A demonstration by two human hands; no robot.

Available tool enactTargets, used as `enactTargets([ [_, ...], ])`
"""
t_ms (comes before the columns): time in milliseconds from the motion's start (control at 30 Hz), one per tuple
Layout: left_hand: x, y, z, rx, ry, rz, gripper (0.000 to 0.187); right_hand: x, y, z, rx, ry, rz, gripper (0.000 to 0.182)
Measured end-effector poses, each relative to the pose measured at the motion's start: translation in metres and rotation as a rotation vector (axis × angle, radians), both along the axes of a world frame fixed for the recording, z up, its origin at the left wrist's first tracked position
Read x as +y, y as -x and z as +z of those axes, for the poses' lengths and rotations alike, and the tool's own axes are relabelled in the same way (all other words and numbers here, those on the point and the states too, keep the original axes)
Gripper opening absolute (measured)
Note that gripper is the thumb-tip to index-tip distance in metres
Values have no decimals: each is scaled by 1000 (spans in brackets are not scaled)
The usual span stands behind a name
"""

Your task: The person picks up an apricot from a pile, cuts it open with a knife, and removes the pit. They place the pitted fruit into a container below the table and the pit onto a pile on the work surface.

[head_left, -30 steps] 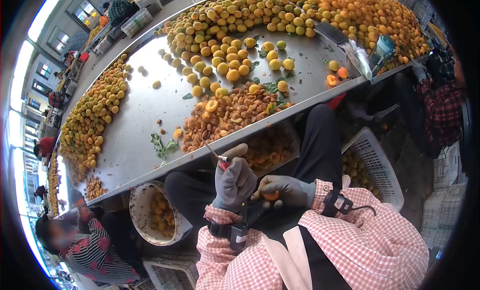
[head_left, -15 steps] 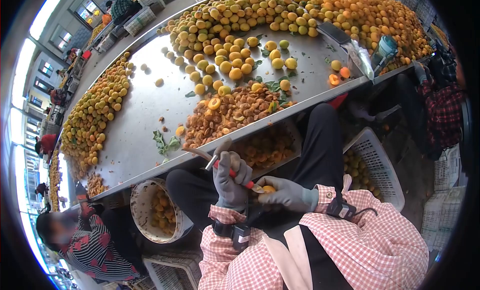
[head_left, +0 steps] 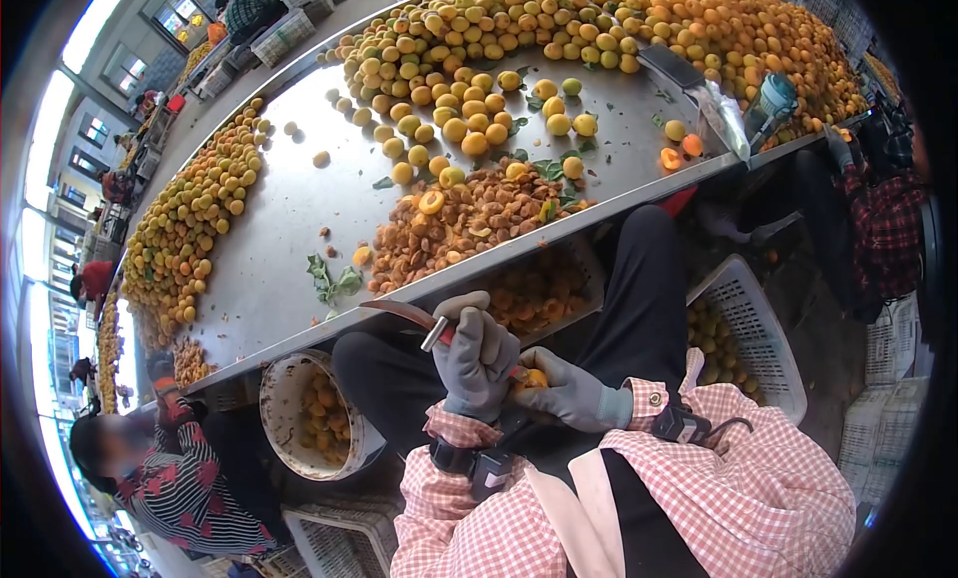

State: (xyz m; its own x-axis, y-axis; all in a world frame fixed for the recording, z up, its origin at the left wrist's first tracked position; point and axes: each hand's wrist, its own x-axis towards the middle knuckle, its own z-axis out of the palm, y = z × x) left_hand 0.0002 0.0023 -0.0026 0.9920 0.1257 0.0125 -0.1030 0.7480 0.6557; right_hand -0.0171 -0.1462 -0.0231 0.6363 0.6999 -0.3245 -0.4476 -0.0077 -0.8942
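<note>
My left hand (head_left: 473, 364), in a grey glove, is closed around a red-handled knife (head_left: 436, 336). Its curved, brownish blade points to the upper left, and the handle's other end reaches toward my right hand. Also gloved, my right hand (head_left: 571, 390) has its fingers wrapped round an apricot (head_left: 536, 379), partly hidden by the glove. The two hands nearly touch above my lap. Just beyond them, on the metal table (head_left: 289, 219), lies a heap of brown apricot stones (head_left: 439, 239) with a halved apricot (head_left: 430, 202) on top.
Whole apricots (head_left: 489, 24) are piled along the table's far side, near a phone (head_left: 671, 66) and a bottle (head_left: 771, 101). Below the edge are a white bucket (head_left: 281, 448) of apricot pieces and a crate (head_left: 768, 329). Co-workers sit left (head_left: 200, 478) and right (head_left: 883, 219).
My left hand has shifted slightly right and turned, bringing the knife's metal collar more into view. My right hand has moved slightly left, still holding the apricot.
</note>
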Motion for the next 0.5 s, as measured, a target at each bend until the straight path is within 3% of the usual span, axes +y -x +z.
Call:
enactTargets([
  [100, 0, -1, -5, 14, -8, -29, 22, -2, -2, 1, -106, 29, -24, 39],
  [167, 3, -1, -6, 8, -17, -71, 24, -6, -10, 16, 167, -25, 20, 37],
  [400, 12, -1, 12, -137, -12, -134, 39, -18, -19, 22, 311, -61, 106, 46],
  [500, 15, 0, 12, -194, 12, -146, 37, -16, -16, 21, 305, -102, 116, 48],
])
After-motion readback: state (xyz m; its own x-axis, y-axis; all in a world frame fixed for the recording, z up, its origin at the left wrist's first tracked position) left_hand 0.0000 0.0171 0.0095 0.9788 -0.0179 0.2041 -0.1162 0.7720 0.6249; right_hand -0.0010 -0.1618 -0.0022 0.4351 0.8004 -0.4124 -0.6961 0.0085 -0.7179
